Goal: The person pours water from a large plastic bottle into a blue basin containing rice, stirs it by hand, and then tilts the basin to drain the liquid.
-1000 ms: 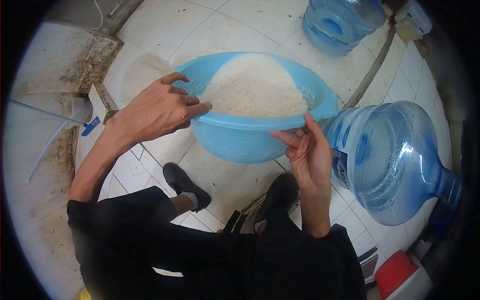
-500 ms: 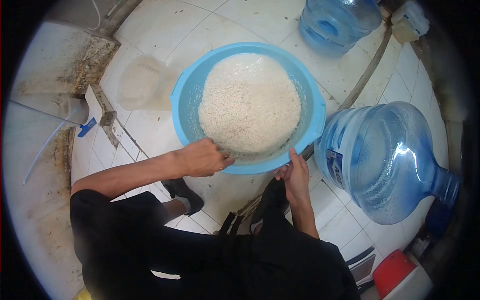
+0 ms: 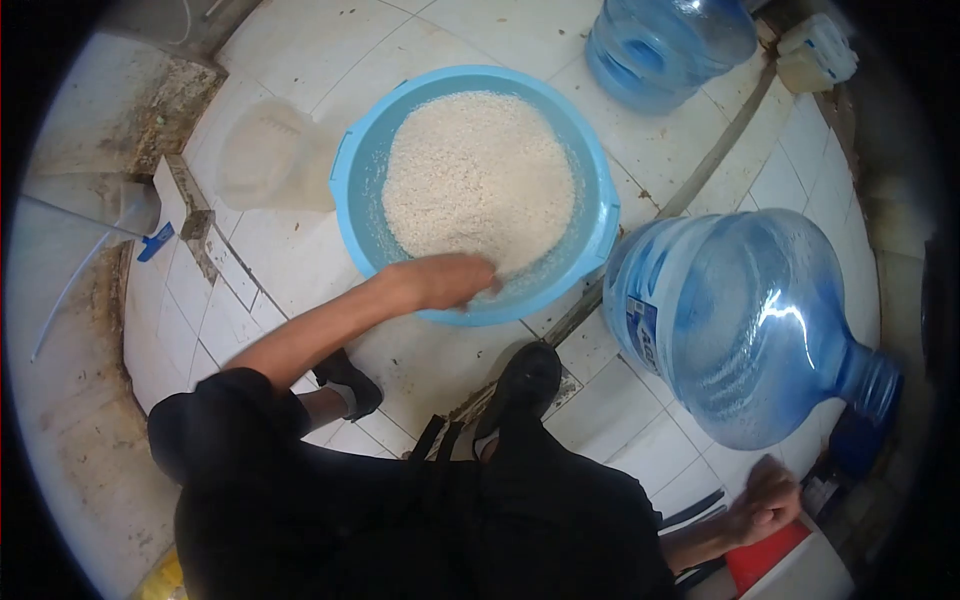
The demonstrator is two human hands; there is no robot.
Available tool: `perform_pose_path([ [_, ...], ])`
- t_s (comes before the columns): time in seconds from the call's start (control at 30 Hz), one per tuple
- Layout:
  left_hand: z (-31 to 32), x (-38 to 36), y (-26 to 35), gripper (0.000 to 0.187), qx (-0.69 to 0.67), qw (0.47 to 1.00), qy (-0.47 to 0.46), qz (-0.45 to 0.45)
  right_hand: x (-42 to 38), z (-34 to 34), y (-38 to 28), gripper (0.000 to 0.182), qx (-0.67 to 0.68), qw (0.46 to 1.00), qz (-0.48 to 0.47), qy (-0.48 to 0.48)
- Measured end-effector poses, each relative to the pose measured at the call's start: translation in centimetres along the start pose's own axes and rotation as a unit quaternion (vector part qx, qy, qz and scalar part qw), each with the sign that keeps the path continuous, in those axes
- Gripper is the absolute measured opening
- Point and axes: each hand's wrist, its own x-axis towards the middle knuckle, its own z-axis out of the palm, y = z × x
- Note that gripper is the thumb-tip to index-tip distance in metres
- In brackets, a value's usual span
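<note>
A light-blue basin [image 3: 352, 228] full of pale rice grains [image 3: 470, 175] stands on the tiled floor in front of me. My left hand [image 3: 452, 281] reaches over its near rim, fingers down at the edge of the rice and smeared by motion. Out at the lower right, away from the basin, is my right hand [image 3: 768, 503] with its fingers curled in and nothing seen in them. It overlaps a red object [image 3: 765, 560] in this view.
A large blue water jug [image 3: 740, 320] lies on its side right of the basin. Another jug [image 3: 665, 55] stands behind it, near a clear plastic container [image 3: 815, 55]. Left of the basin is a translucent tub [image 3: 268, 158]. My shoes [image 3: 530, 378] are close to the basin's near side.
My right hand has let go of the basin's rim and moved down to the right. My left hand has shifted right along the near rim, over the edge of the rice.
</note>
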Motion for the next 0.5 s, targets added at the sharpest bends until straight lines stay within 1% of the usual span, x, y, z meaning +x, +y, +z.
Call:
perform_pose_path([
  [0.03,-1.2,1.8,1.1,0.020,-0.085,0.992,0.098,0.003,0.0,-2.0,-0.8,0.043,-0.061,0.995,0.066,0.051],
  [0.07,-1.7,3.4,1.0,0.021,-0.111,0.980,0.165,-0.015,-0.2,-5.6,0.7,0.027,-0.086,0.985,0.068,0.131],
  [0.1,-2.1,4.8,0.9,0.021,-0.136,0.962,0.232,-0.034,2.0,-5.3,0.0,0.025,-0.202,0.933,0.156,0.254],
  [0.13,-3.2,5.6,1.7,0.021,-0.140,0.962,0.231,-0.031,4.4,-5.5,0.8,0.044,-0.278,0.950,0.025,0.138],
  [0.17,-5.0,5.8,3.1,0.020,-0.117,0.958,0.237,-0.113,6.3,-4.2,1.4,0.077,-0.309,0.940,-0.001,0.143],
  [0.2,-5.9,6.2,4.1,0.020,-0.093,0.946,0.240,-0.196,8.4,-3.9,2.1,0.087,-0.277,0.958,0.000,0.079],
  [0.23,-5.7,7.1,4.6,0.020,-0.094,0.946,0.240,-0.197,10.4,-3.5,2.5,0.097,-0.242,0.970,0.003,0.015],
  [0.27,-5.3,8.2,5.1,0.023,-0.159,0.935,0.269,-0.171,12.2,-3.0,2.1,0.111,-0.285,0.956,0.048,-0.047],
  [0.3,-4.7,9.3,5.7,0.029,-0.227,0.916,0.295,-0.146,13.4,-2.7,3.6,0.108,-0.213,0.973,0.032,-0.084],
  [0.33,-3.6,11.0,6.4,0.036,-0.317,0.886,0.322,-0.104,14.2,-3.1,4.8,0.104,-0.140,0.982,0.015,-0.123],
  [0.37,-2.5,13.1,6.9,0.043,-0.400,0.845,0.350,-0.059,14.7,-4.1,5.4,0.104,-0.137,0.982,0.016,-0.129],
  [0.43,-0.9,17.6,8.4,0.054,-0.483,0.791,0.375,0.002,15.8,-5.8,6.6,0.073,-0.011,0.969,-0.024,-0.246],
  [0.47,-0.1,19.9,8.3,0.057,-0.530,0.771,0.352,0.028,15.7,-5.4,6.4,0.073,-0.010,0.968,-0.026,-0.248],
  [0.5,0.8,21.7,8.4,0.063,-0.578,0.745,0.328,0.053,14.9,-4.9,5.6,0.060,-0.014,0.984,0.012,-0.180],
])
